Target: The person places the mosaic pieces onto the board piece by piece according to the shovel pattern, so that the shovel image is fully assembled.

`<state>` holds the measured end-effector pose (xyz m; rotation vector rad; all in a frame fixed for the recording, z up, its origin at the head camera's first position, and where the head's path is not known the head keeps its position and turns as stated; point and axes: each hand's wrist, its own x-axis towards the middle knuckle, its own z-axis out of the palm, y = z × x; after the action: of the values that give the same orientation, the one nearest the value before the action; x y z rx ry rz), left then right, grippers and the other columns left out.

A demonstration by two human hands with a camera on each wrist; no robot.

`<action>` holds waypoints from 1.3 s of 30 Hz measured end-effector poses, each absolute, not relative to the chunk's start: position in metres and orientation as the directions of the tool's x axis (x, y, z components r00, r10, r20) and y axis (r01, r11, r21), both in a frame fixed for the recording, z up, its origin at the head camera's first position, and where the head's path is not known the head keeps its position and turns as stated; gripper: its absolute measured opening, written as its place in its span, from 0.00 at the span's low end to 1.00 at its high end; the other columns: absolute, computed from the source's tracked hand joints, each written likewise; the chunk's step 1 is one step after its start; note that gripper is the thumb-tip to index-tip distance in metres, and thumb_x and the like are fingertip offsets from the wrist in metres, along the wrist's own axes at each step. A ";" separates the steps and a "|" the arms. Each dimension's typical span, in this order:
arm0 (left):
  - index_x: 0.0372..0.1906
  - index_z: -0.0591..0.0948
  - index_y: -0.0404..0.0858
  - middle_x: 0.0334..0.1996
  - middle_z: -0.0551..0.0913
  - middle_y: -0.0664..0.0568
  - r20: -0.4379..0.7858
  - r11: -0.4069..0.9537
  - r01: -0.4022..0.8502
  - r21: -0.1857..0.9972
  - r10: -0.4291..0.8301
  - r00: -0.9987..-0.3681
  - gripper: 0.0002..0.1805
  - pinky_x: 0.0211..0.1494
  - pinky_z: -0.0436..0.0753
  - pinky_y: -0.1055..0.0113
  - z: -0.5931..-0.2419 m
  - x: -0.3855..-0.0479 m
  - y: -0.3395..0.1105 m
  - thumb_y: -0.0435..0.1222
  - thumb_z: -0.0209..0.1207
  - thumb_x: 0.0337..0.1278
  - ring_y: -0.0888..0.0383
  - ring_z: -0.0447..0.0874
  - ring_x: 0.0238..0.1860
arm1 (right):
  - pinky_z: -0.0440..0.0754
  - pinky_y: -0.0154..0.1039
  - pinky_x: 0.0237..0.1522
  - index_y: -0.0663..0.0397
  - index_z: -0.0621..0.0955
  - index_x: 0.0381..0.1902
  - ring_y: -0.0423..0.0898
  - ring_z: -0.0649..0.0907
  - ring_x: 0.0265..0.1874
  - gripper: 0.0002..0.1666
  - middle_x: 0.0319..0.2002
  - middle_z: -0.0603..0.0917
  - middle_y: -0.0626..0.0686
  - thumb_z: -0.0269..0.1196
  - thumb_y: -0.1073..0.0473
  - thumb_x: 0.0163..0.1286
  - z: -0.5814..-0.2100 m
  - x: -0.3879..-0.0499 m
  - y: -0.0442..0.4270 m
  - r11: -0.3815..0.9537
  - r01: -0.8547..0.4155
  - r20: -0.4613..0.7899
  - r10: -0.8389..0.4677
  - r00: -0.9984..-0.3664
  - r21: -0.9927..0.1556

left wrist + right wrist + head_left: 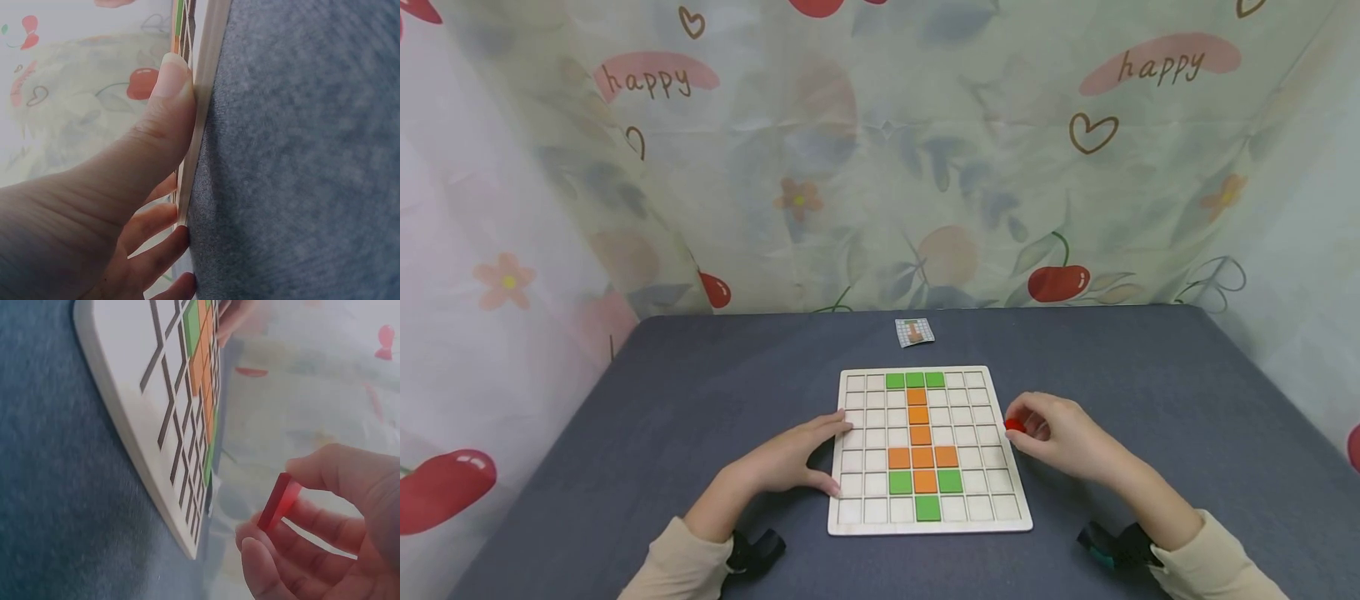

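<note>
A white gridded board lies flat on the table, with orange tiles down its middle column and green tiles at the top and lower part. My left hand rests at the board's left edge, thumb and fingers spread apart; the left wrist view has the thumb against the board's side. Just right of the board, my right hand pinches a thin red tile between thumb and fingers. That red tile is held off the board, near its right rim.
Behind the board lies a small printed card with a gridded picture. A dark blue cloth covers the table. Patterned curtains hang at the back and sides. Black straps are on both wrists.
</note>
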<state>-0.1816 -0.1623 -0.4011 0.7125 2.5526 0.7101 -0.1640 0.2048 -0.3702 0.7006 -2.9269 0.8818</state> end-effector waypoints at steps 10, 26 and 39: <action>0.68 0.63 0.39 0.73 0.55 0.43 -0.239 0.747 0.351 0.565 0.555 -0.797 0.49 0.70 0.60 0.46 -0.402 -0.181 -0.162 0.50 0.69 0.38 0.44 0.53 0.73 | 0.76 0.28 0.29 0.55 0.79 0.45 0.31 0.74 0.25 0.12 0.29 0.78 0.44 0.61 0.62 0.63 -0.371 -0.158 0.196 0.680 -0.466 0.127 -0.486 -0.865 -0.566; 0.68 0.64 0.38 0.72 0.56 0.43 -0.231 0.748 0.361 0.556 0.557 -0.798 0.49 0.70 0.60 0.46 -0.402 -0.182 -0.161 0.51 0.69 0.38 0.44 0.54 0.72 | 0.78 0.29 0.30 0.51 0.81 0.39 0.31 0.76 0.28 0.05 0.32 0.79 0.44 0.61 0.62 0.65 -0.373 -0.153 0.193 0.604 -0.600 0.262 -0.556 -0.789 -0.524; 0.68 0.64 0.39 0.72 0.56 0.43 -0.226 0.744 0.370 0.556 0.564 -0.795 0.49 0.70 0.60 0.46 -0.403 -0.182 -0.162 0.51 0.69 0.38 0.44 0.54 0.73 | 0.81 0.30 0.30 0.53 0.81 0.39 0.31 0.75 0.28 0.09 0.35 0.80 0.49 0.65 0.66 0.59 -0.373 -0.150 0.189 0.569 -0.610 0.267 -0.573 -0.775 -0.551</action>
<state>-0.1816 -0.1620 -0.4027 0.7165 2.5625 0.7024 -0.1497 0.1890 -0.3725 1.0308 -2.7307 0.9937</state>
